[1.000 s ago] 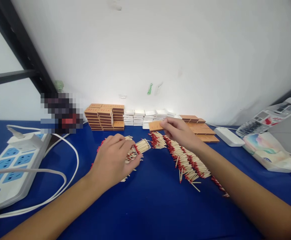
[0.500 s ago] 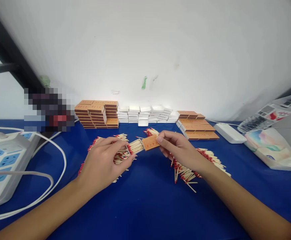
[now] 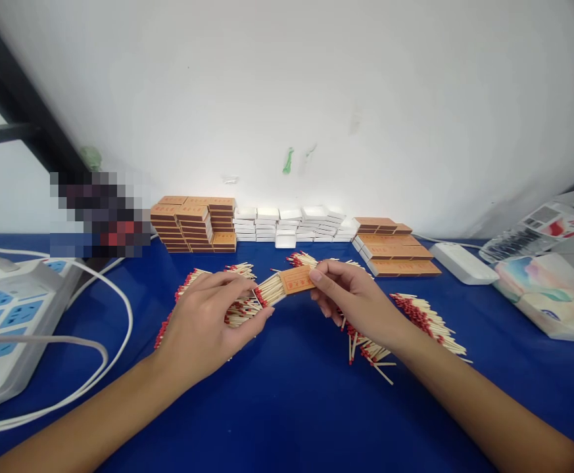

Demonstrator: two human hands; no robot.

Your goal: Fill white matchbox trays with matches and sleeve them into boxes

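Between thumb and fingers, my left hand [image 3: 212,312] grips a white matchbox tray [image 3: 271,293] filled with red-tipped matches. My right hand [image 3: 348,293] pinches an orange matchbox sleeve [image 3: 297,280] by its right end. The tray's right part sits inside the sleeve's left opening, and its left part with the match heads still shows. Under and behind my left hand lies a pile of loose matches [image 3: 240,314]. Another pile [image 3: 427,322] spreads beside and beneath my right forearm, and a third heap [image 3: 301,258] lies behind the sleeve.
Along the wall stand stacked orange matchboxes [image 3: 192,223], white trays [image 3: 287,226] and flat orange sleeves [image 3: 395,248]. At left is a power strip [image 3: 5,328] with looping white cables [image 3: 129,315]. A white adapter [image 3: 463,263], a tissue pack [image 3: 548,295] and a plastic bottle [image 3: 538,223] lie at right.
The tray and the sleeve have come together: the tray's right end has slid into the sleeve. Less of the matches shows now. The view has shifted slightly.
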